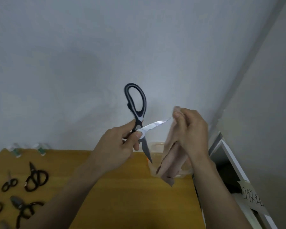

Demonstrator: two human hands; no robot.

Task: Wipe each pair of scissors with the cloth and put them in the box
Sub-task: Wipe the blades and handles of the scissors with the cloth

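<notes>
Wiping open scissors (139, 119) w/ cloth (170, 156)
L hand (117, 146) grips pivot, R hand (190, 131) pinches cloth; best wipe along blade toward tip, fingers off edge.

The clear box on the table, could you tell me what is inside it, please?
No scissors show inside the clear box. The cloth gripped by the right hand hangs in front, hiding much of its interior.
</notes>
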